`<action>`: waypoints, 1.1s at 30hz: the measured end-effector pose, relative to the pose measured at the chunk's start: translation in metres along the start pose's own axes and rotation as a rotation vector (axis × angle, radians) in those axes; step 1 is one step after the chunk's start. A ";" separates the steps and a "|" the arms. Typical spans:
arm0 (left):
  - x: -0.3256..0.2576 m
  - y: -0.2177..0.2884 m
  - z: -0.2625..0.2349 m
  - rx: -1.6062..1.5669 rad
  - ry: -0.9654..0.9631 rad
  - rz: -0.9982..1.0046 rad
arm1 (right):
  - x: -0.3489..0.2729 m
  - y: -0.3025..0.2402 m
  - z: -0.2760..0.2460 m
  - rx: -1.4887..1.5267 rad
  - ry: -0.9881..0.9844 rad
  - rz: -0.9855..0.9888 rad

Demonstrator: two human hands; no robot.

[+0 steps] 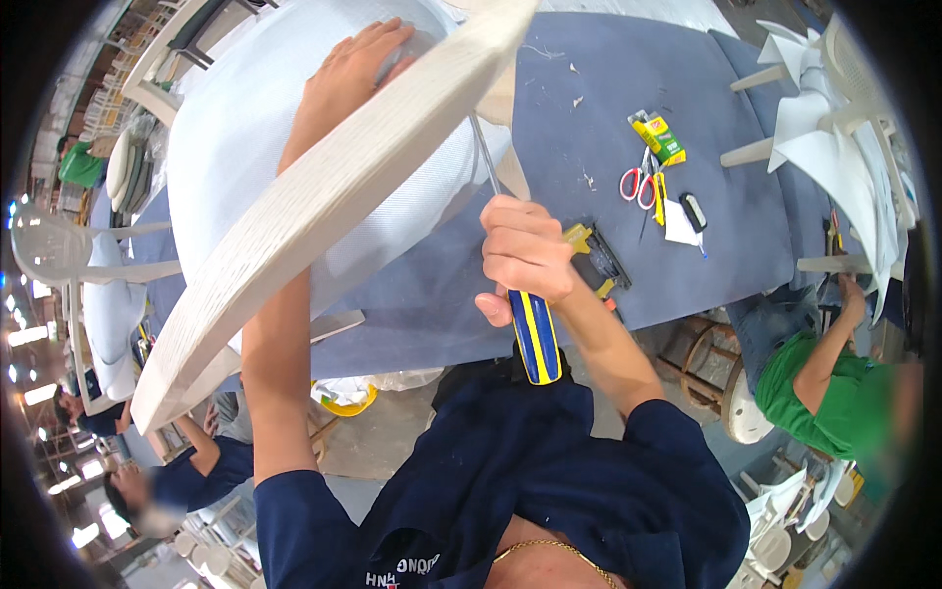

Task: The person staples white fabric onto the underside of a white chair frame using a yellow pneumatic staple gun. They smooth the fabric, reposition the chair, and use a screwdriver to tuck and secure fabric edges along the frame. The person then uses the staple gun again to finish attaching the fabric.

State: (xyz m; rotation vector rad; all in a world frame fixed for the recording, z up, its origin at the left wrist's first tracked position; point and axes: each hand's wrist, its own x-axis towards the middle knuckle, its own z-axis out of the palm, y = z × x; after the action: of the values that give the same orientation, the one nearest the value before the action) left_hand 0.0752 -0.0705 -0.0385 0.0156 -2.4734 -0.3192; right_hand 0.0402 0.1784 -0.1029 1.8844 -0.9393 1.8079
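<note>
A pale wooden chair part (324, 201) slants across the view, in front of a rounded seat with a white woven cover (221, 147). Reaching up behind that wood, my left hand (355, 64) lies flat on the cover with its fingers stretched out; the wood hides some of the fingertips. My right hand (525, 250) is wrapped round a screwdriver (536, 339) with a blue and yellow handle. Its thin metal shaft points up to the edge of the cover beside the wood, where the tip is hidden.
On the grey-blue table (589, 59) lie a yellow-black staple gun (596, 260), red-handled scissors (643, 184), a yellow utility knife (659, 199) and a green-yellow packet (657, 137). White-covered chair parts (814, 128) stand at the right, near a person in green (824, 388).
</note>
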 end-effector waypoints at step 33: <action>0.013 0.109 0.008 0.091 -0.408 -0.330 | -0.001 0.095 -0.163 1.105 0.332 0.355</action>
State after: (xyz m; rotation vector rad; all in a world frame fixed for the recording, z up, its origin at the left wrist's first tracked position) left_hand 0.0674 0.0360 -0.0112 0.4417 -2.8883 -0.3781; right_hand -0.1440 0.2197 -0.1030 1.8432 -0.0915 3.1499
